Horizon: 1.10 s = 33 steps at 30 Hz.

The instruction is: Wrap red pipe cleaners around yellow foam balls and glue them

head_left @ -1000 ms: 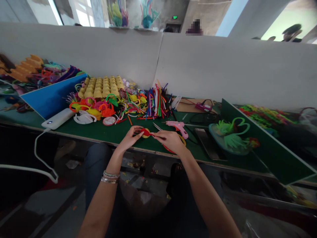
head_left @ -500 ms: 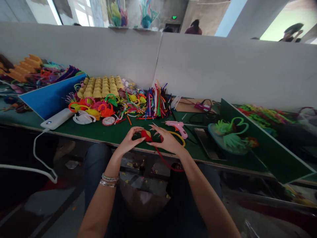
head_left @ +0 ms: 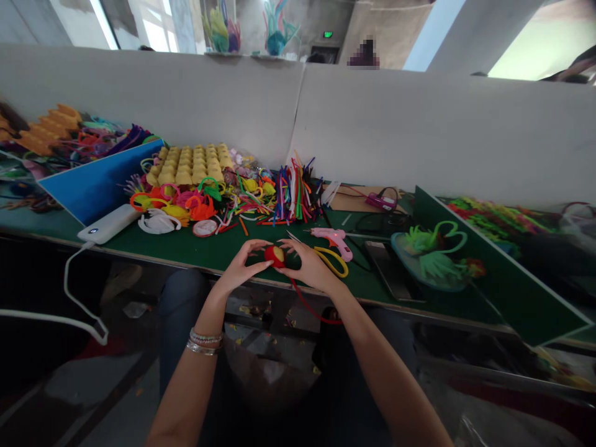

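The left hand [head_left: 244,264] and right hand [head_left: 307,264] were closed around a red-and-yellow piece [head_left: 274,256] at the near edge of the green table [head_left: 218,247]. Yellow-handled scissors [head_left: 345,267] crowded the right hand, with a pink glue gun [head_left: 333,234] and pipe cleaners [head_left: 296,194] farther off.

From my remote seat I take the red piece [head_left: 271,257], with its pale yellow patch, as the clock's centre. I see a red strand [head_left: 307,304] between four and five, a yellow scissor handle [head_left: 336,254] at three, a pink glue gun [head_left: 336,238] towards two. Near ten I get a plain blue board [head_left: 105,180], near eleven a yellow egg tray [head_left: 193,164], at nine a white power bank [head_left: 112,222]. My surface [head_left: 205,249] is dark green.
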Tool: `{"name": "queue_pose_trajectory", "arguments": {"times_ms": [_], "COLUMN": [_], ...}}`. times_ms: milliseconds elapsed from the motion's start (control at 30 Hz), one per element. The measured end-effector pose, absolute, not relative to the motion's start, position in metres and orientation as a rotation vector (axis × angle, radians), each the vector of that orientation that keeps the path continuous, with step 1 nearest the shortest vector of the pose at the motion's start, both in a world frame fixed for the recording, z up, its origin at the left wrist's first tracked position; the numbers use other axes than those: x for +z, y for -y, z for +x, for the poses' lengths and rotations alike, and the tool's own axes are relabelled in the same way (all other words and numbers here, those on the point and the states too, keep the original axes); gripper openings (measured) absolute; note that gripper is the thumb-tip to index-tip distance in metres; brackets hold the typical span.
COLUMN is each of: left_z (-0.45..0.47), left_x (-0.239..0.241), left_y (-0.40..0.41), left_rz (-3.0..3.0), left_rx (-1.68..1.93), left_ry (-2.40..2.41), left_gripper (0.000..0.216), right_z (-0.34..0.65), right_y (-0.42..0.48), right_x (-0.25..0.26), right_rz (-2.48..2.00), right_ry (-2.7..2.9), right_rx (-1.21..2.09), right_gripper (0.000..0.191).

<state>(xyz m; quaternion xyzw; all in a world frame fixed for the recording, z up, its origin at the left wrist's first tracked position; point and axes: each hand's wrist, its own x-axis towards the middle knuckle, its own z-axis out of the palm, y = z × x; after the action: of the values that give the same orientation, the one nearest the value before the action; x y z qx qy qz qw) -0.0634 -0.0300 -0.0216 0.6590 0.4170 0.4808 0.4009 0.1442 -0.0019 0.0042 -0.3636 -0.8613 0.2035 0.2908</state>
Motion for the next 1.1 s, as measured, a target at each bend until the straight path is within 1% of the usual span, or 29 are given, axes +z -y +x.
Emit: {"name": "queue_pose_trajectory", "arguments": {"times_ms": [133, 300, 500, 667, 800, 933, 1100], "left_z": [-0.061, -0.057, -0.056, -0.054, -0.053, -0.053, -0.05], "left_x": [-0.017, -0.015, -0.02, -0.028, -0.032, -0.032, -0.025], "left_y": [0.033, 0.034, 0.033, 0.03, 0.028, 0.027, 0.029], "left_rz": [1.711, 1.674, 1.635, 1.44, 1.298, 1.224, 1.142], "left_rx": [1.207, 1.244, 1.291, 1.319, 1.36, 1.407, 1.464], "left_ry": [-1.063, -1.136, -1.099, -0.963, -0.927, -0.888, -0.817], "left_gripper": [0.058, 0.051, 0.059, 0.05, 0.048, 0.049, 0.055], "right_z": [0.144, 0.144, 0.141, 0.135, 0.132, 0.132, 0.134], "right_y": [0.002, 0.003, 0.006, 0.012, 0.014, 0.015, 0.017], "right_x": [0.006, 0.009, 0.01, 0.011, 0.011, 0.012, 0.017], "right_rz": [-0.939, -0.885, -0.838, -0.794, -0.774, -0.776, -0.816], "right_ry": [2.272, 2.215, 2.193, 2.158, 2.154, 2.144, 2.139], "right_rx": [0.52, 0.459, 0.457, 0.539, 0.561, 0.571, 0.637], "right_gripper": [0.064, 0.059, 0.06, 0.062, 0.063, 0.064, 0.061]}}
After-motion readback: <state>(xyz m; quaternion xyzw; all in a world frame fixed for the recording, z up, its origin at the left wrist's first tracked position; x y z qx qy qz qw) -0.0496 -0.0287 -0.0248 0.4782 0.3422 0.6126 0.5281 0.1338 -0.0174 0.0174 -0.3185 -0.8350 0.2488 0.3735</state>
